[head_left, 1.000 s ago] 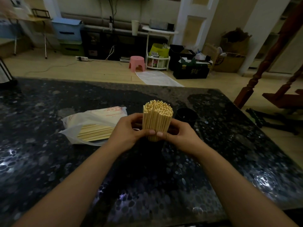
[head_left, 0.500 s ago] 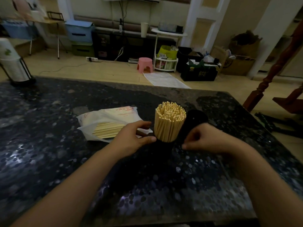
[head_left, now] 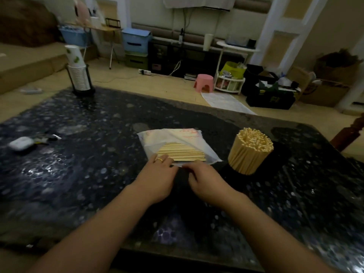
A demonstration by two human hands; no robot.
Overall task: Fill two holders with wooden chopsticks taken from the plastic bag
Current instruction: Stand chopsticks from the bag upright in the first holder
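A clear plastic bag (head_left: 177, 138) lies flat on the dark table (head_left: 88, 174), and loose wooden chopsticks (head_left: 180, 153) show through its near half. My left hand (head_left: 157, 180), with a ring on one finger, rests its fingers on the bag's near left edge. My right hand (head_left: 206, 182) has curled fingertips on the bag's near rim, apparently pinching it. To the right stands a black holder (head_left: 232, 172) packed with an upright bundle of chopsticks (head_left: 251, 150). A second dark holder (head_left: 280, 152) is barely visible behind it.
A rack of stacked paper cups (head_left: 78, 75) stands at the table's far left corner. A white earbud case (head_left: 20, 143) and a small wrapper lie at the left. A wooden post (head_left: 348, 133) rises past the table's right edge.
Both hands have let go of the chopstick bundle in the holder and moved left to the bag's near edge. The view has swung left, so the filled holder now stands to the right.
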